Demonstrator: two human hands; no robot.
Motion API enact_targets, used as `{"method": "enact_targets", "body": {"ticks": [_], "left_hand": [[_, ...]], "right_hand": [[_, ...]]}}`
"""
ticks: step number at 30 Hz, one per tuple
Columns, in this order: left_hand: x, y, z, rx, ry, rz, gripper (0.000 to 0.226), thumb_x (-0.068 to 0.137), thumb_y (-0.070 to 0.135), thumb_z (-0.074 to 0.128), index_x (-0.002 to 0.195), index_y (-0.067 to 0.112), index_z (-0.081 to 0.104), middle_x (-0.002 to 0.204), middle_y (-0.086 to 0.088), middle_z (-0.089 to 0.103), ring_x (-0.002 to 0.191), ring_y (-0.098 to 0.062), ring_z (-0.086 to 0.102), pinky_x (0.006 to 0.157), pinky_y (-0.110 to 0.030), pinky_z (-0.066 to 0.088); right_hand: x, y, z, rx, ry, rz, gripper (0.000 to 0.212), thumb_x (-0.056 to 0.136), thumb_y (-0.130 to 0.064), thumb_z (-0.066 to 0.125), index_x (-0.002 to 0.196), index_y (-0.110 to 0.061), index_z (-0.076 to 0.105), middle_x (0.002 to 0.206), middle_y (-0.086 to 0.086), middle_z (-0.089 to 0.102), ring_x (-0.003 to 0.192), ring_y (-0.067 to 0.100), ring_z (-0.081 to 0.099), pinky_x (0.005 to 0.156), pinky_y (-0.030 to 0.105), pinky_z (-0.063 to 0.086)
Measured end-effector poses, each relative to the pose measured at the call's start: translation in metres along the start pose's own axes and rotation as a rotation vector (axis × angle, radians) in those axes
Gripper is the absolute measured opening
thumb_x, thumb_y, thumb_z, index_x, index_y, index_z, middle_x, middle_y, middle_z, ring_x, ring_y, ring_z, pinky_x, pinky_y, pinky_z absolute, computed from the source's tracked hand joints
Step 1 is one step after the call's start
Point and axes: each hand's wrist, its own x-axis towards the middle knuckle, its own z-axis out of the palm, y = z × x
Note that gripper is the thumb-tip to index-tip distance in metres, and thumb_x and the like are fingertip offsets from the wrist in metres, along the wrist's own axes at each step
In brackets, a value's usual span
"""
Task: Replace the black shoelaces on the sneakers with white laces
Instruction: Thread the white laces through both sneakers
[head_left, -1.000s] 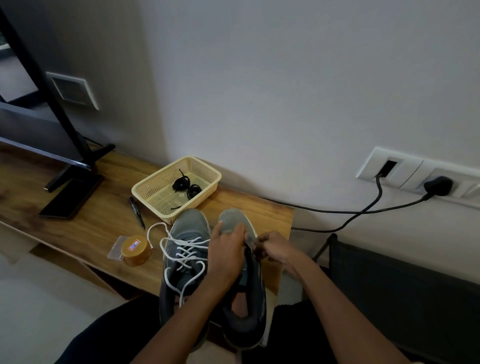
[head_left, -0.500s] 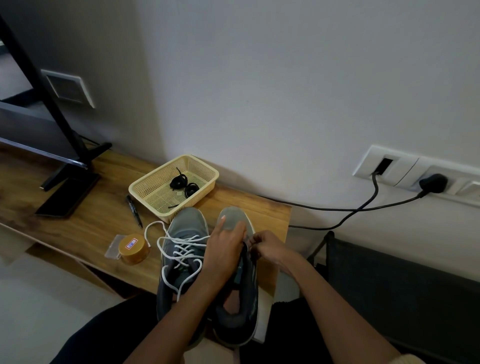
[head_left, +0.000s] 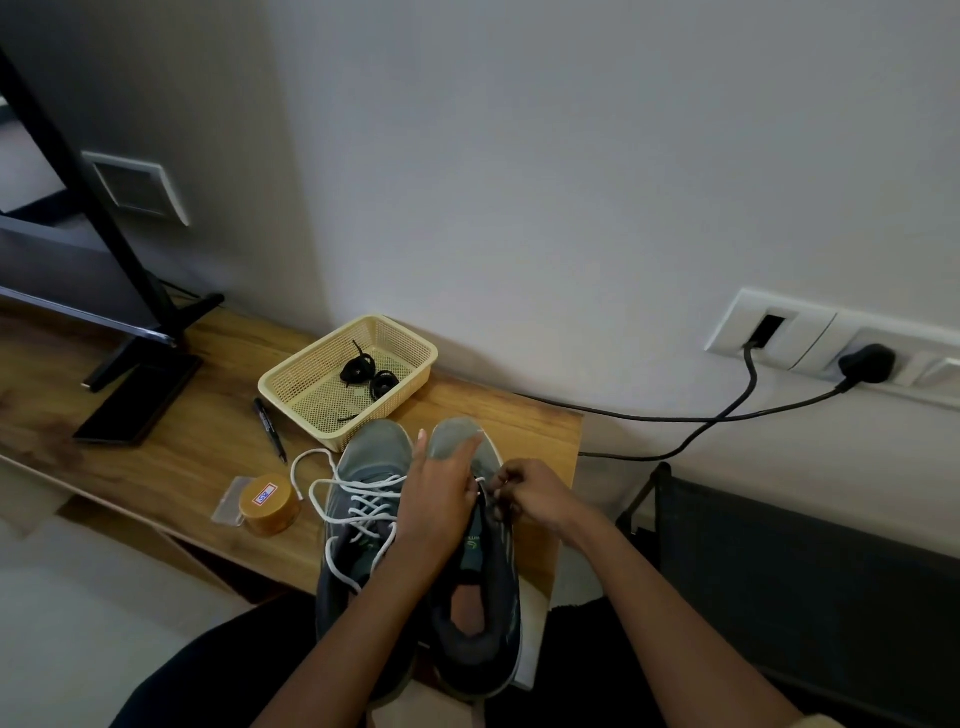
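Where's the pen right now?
Head view, left side: the pen lies on the wooden table beside the basket's near-left edge, left of the sneakers, with the round yellow tub nearer the person.

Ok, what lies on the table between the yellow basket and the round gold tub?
In the head view, a black pen lies on the wood between the basket and the tub, with a loose white lace end curling beside it.

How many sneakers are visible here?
2: the white-laced sneaker at the edge of the wooden table; the other sneaker beside it, under the left hand, right hand pinching its lace.
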Motion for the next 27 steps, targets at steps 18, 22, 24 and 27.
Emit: {"method": "enact_targets", "body": {"ticks": [18,22,24,27], "left_hand": [[-0.002,-0.005,0.009,-0.503,0.008,-0.182,0.055,0.074,-0.003,0.069,0.108,0.03,0.04,0.068,0.004,0.066,0.069,-0.005,0.064,0.073,-0.033,0.054],[-0.002,-0.002,0.007,-0.451,-0.016,-0.175,0.06,0.072,-0.004,0.07,0.118,0.026,0.046,0.068,0.006,0.065,0.073,-0.008,0.064,0.079,-0.033,0.053],[-0.004,0.0,0.006,-0.424,-0.014,-0.163,0.072,0.073,-0.006,0.067,0.131,0.028,0.042,0.067,0.006,0.063,0.07,-0.007,0.061,0.095,-0.033,0.047],[-0.006,0.003,0.005,-0.391,-0.012,-0.143,0.084,0.077,-0.005,0.062,0.145,0.031,0.028,0.069,0.006,0.06,0.083,-0.018,0.064,0.107,-0.022,0.024]], "right_hand": [[0.007,0.004,0.002,-0.07,0.001,-0.002,0.027,0.083,0.009,0.054,0.072,-0.014,0.062,0.078,0.007,0.06,0.083,0.023,0.057,0.076,0.036,0.047],[0.007,0.006,0.004,-0.124,0.029,-0.029,0.027,0.083,0.007,0.056,0.071,-0.017,0.061,0.083,0.01,0.062,0.085,0.025,0.059,0.075,0.037,0.05],[0.007,0.007,0.006,-0.125,0.076,-0.046,0.028,0.084,0.006,0.056,0.069,-0.018,0.06,0.083,0.011,0.062,0.085,0.028,0.063,0.079,0.04,0.053],[0.007,0.008,0.007,-0.13,0.122,-0.077,0.026,0.088,0.001,0.055,0.069,-0.016,0.058,0.081,0.012,0.062,0.08,0.026,0.063,0.08,0.042,0.053]]}}
